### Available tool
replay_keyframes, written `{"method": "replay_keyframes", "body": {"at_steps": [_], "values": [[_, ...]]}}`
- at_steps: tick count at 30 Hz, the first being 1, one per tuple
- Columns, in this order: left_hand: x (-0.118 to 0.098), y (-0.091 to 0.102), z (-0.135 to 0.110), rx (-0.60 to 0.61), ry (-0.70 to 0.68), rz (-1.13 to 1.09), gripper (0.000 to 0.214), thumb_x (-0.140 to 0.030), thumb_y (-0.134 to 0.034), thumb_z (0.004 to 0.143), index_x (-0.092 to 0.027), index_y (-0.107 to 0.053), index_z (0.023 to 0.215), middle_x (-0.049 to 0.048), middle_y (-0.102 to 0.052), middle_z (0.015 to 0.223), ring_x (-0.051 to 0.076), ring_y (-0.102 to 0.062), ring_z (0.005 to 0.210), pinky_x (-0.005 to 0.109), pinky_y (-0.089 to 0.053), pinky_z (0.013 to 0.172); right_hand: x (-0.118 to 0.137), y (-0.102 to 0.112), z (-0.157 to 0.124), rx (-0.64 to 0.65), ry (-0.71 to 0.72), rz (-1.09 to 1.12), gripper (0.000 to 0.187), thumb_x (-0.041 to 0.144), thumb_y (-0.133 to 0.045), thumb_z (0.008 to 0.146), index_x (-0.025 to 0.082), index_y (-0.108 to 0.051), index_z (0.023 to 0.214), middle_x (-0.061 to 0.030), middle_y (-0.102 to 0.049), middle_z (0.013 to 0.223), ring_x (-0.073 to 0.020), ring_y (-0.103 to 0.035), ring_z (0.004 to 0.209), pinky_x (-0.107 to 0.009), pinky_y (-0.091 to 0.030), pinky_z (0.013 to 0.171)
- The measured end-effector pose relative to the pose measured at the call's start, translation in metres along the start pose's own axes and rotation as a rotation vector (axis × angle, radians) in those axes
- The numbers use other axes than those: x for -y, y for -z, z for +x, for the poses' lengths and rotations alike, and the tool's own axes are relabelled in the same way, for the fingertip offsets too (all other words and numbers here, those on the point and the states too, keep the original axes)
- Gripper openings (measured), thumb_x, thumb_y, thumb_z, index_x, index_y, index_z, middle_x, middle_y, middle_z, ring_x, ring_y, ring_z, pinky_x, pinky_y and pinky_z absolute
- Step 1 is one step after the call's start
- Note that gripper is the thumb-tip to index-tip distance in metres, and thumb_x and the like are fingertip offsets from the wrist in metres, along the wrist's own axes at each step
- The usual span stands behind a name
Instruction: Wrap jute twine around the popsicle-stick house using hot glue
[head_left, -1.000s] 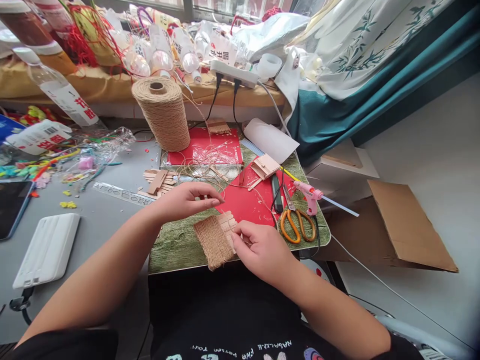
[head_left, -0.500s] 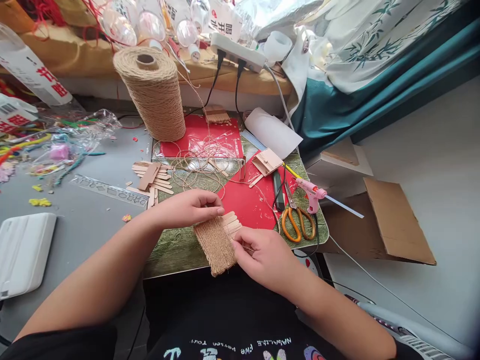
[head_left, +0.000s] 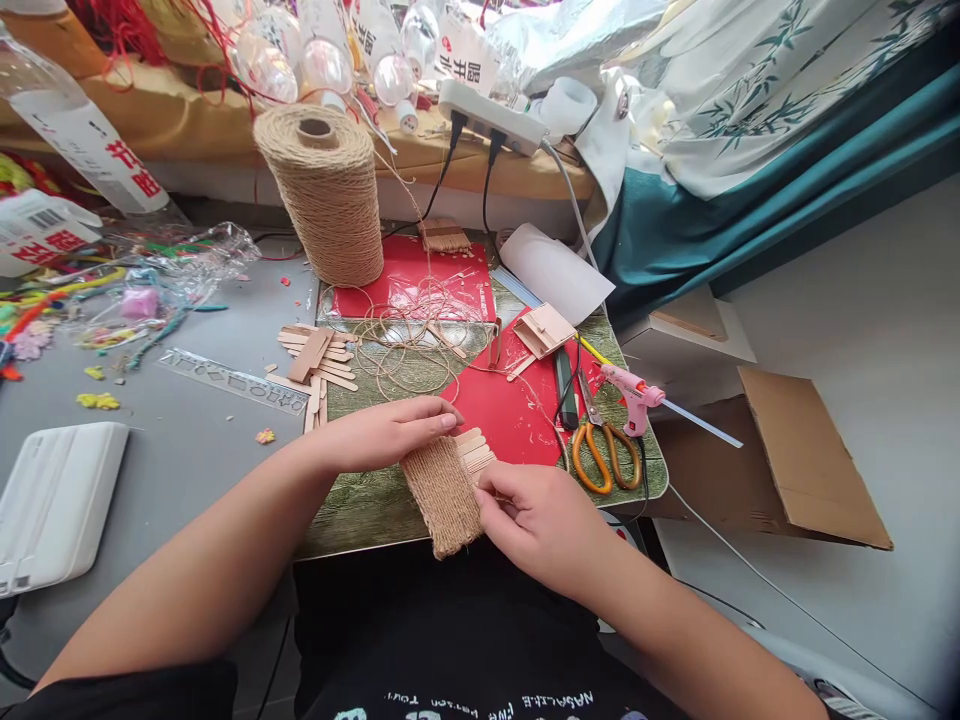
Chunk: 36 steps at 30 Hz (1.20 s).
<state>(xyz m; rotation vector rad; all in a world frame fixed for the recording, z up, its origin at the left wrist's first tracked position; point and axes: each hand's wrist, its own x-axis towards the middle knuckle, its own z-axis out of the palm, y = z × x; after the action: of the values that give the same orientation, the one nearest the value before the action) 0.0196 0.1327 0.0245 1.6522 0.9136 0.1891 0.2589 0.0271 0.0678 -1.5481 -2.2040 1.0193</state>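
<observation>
A flat panel of craft sticks (head_left: 444, 495), mostly wrapped in jute twine, is held over the table's front edge. Bare rounded stick ends (head_left: 474, 450) show at its upper right. My left hand (head_left: 409, 430) grips the panel's upper left edge, fingers closed and partly hidden behind it. At the right edge, where wrapping meets bare wood, my right hand (head_left: 529, 505) pinches the twine between thumb and forefinger; the fingertips partly hide it. Loose jute twine (head_left: 397, 345) lies in loops beyond the hands, leading from a large spool (head_left: 326, 200).
Loose craft sticks (head_left: 322, 360) lie left of the loops. To the right are scissors (head_left: 604, 455), a dark green cutter (head_left: 565, 385), a pink glue gun (head_left: 634, 395) and a small wooden box (head_left: 544, 330) on red paper (head_left: 495, 415). A power strip (head_left: 491, 118) sits behind.
The whole view has shifted slightly, so everything appears a little farther right. Both hands keep their hold, with hardly any movement relative to the panel.
</observation>
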Motion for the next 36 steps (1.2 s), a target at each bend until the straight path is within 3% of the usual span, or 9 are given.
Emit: {"method": "replay_keyframes", "body": {"at_steps": [2, 5, 11, 18, 23, 30, 33, 36], "values": [[0.003, -0.003, 0.002, -0.005, -0.005, -0.072, 0.049, -0.062, -0.048, 0.104, -0.029, -0.069, 0.133, 0.0044, -0.072, 0.136, 0.023, -0.067, 0.12, 0.03, -0.054, 0.093, 0.001, 0.0, 0.0, -0.001, 0.005, -0.012, 0.024, 0.016, -0.058, 0.095, 0.022, -0.049, 0.073, 0.0042, -0.053, 0.064, -0.0113, -0.045, 0.057, -0.028, -0.029, 0.059], [0.003, -0.011, 0.006, -0.055, -0.015, -0.14, 0.042, -0.054, -0.051, 0.102, -0.028, -0.07, 0.13, 0.004, -0.072, 0.136, 0.023, -0.068, 0.122, 0.031, -0.055, 0.093, 0.001, 0.0, 0.001, -0.004, 0.013, -0.02, 0.023, 0.016, -0.058, 0.095, 0.022, -0.051, 0.074, 0.0035, -0.054, 0.064, -0.0118, -0.046, 0.058, -0.028, -0.028, 0.059], [-0.002, -0.023, 0.013, -0.071, 0.042, -0.193, 0.036, -0.04, -0.051, 0.093, -0.027, -0.071, 0.121, 0.004, -0.076, 0.115, 0.021, -0.068, 0.095, 0.03, -0.053, 0.071, -0.002, -0.002, 0.001, -0.017, 0.016, -0.034, 0.024, 0.016, -0.058, 0.094, 0.022, -0.049, 0.072, 0.0027, -0.054, 0.064, -0.0128, -0.047, 0.059, -0.029, -0.028, 0.06], [0.005, -0.025, 0.014, -0.011, 0.03, -0.287, 0.04, -0.035, -0.053, 0.088, -0.027, -0.066, 0.125, 0.0049, -0.073, 0.109, 0.022, -0.067, 0.097, 0.033, -0.055, 0.08, -0.003, -0.003, -0.001, -0.023, 0.028, -0.018, 0.023, 0.018, -0.056, 0.095, 0.022, -0.049, 0.074, 0.0028, -0.053, 0.065, -0.0132, -0.047, 0.06, -0.029, -0.029, 0.06], [0.003, -0.025, 0.014, 0.007, -0.006, -0.322, 0.041, -0.031, -0.049, 0.086, -0.025, -0.064, 0.124, 0.0056, -0.074, 0.11, 0.022, -0.067, 0.096, 0.034, -0.055, 0.08, -0.008, -0.005, -0.006, -0.049, 0.039, 0.051, 0.024, 0.032, -0.053, 0.106, 0.023, -0.055, 0.083, 0.0016, -0.058, 0.068, -0.0147, -0.051, 0.061, -0.03, -0.032, 0.062], [0.001, -0.025, 0.013, -0.038, 0.081, -0.286, 0.038, -0.043, -0.051, 0.093, -0.025, -0.067, 0.123, 0.0055, -0.068, 0.128, 0.026, -0.061, 0.112, 0.036, -0.049, 0.089, -0.013, -0.011, -0.011, -0.119, 0.071, 0.041, 0.018, 0.027, -0.05, 0.108, 0.022, -0.059, 0.094, 0.0016, -0.06, 0.07, -0.0151, -0.053, 0.062, -0.03, -0.035, 0.064], [-0.002, -0.025, 0.013, -0.012, 0.139, -0.37, 0.037, -0.042, -0.056, 0.092, -0.026, -0.065, 0.123, 0.0031, -0.067, 0.112, 0.021, -0.059, 0.097, 0.033, -0.045, 0.082, -0.013, -0.013, -0.012, -0.139, 0.099, 0.018, 0.015, 0.025, -0.051, 0.106, 0.021, -0.06, 0.094, 0.0025, -0.058, 0.068, -0.0147, -0.053, 0.061, -0.029, -0.035, 0.063], [-0.003, -0.027, 0.013, 0.023, 0.131, -0.457, 0.036, -0.04, -0.059, 0.09, -0.025, -0.063, 0.123, 0.0005, -0.063, 0.101, 0.018, -0.056, 0.089, 0.031, -0.043, 0.079, -0.014, -0.015, -0.013, -0.181, 0.126, -0.018, 0.014, 0.024, -0.054, 0.105, 0.018, -0.065, 0.111, 0.0019, -0.062, 0.07, -0.0153, -0.056, 0.061, -0.029, -0.039, 0.063]]}}
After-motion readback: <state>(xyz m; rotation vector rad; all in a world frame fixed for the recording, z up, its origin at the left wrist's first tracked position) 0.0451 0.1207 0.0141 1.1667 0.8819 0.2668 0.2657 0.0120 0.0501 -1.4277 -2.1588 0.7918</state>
